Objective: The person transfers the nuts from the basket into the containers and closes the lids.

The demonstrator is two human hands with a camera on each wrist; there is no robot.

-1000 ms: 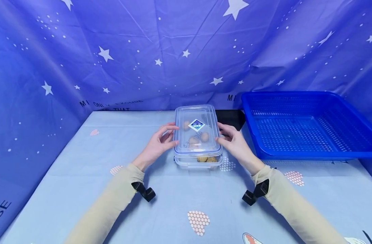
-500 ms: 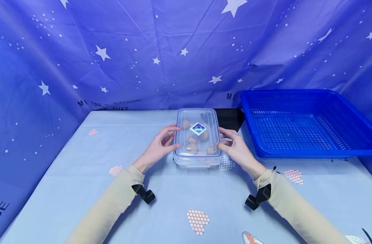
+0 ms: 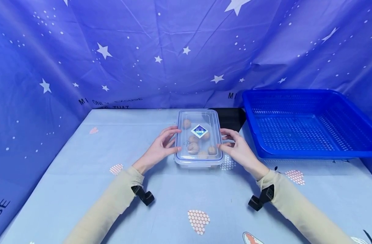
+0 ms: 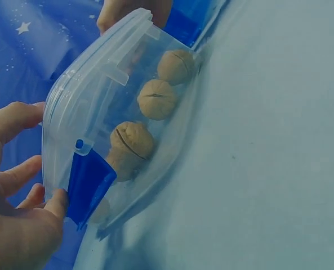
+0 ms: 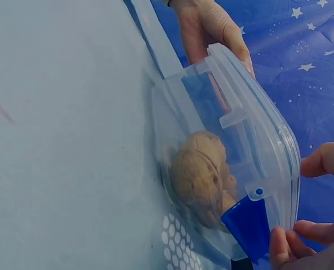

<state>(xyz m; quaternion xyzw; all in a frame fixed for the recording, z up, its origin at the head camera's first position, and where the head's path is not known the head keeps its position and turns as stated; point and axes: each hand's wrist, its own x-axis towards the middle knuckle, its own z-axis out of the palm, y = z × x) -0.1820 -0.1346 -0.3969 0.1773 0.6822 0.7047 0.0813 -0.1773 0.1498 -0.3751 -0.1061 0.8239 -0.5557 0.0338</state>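
Note:
A clear plastic lid [image 3: 198, 117] with a blue seal and a diamond-shaped label [image 3: 199, 131] lies level on a clear food container [image 4: 169, 42] at the middle of the table. Several walnuts [image 4: 157, 99] show through its walls. My left hand [image 3: 159, 145] holds the lid's left edge with thumb and fingertips. On the opposite edge, my right hand [image 3: 239, 150] does the same. Blue side latches, the left one [image 4: 89, 188] and the right one [image 5: 250, 225], hang down unfastened beneath the lid's rim. The container's far side is hidden in the head view.
A blue perforated basket [image 3: 291, 154] stands to the right of the container. Behind the container's right corner lies a flat black item [image 3: 231, 118]. A light blue cloth with hearts [image 3: 198, 221] covers the table, and a starry purple-blue curtain [image 3: 161, 81] hangs at the back.
The lid has come down and toward me onto the container, closing the gap at the near edge where walnuts showed. Both hands moved with it.

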